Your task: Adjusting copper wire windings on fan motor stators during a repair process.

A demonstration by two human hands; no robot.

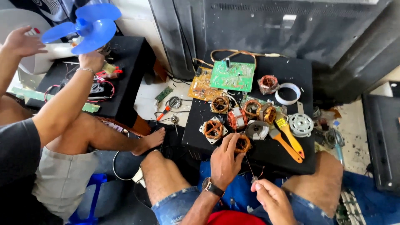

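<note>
Your left hand [225, 159], with a dark-strapped wristwatch [212, 186] on its wrist, is curled around a small round motor stator wound with copper wire [243, 144], fingers pressed against its side. The stator rests at the near edge of the black counter [291, 71], just above your knees. Your right hand [271, 199] sits lower, over your lap, its thumb and forefinger pinched together on a thin wire strand [249, 164] that runs up toward the stator.

Behind the stator, several more copper-wound motor coils [220, 103] lie clustered on the counter, with a silver round metal motor cover [301, 124] to their right and two orange-handled brushes [287, 143] lying side by side just right of the stator. Farther back are a green circuit board [233, 76], an orange-brown circuit board [201, 86] partly under it, and a white ring of tape [288, 93].

On your left, another person sits with bare legs, one hand [91, 59] under a blue plastic three-bladed fan propeller [85, 26] and the other hand [21, 41] raised near a white fan housing [39, 56]. A second black box-shaped counter [129, 54] with red wires stands before them.
</note>
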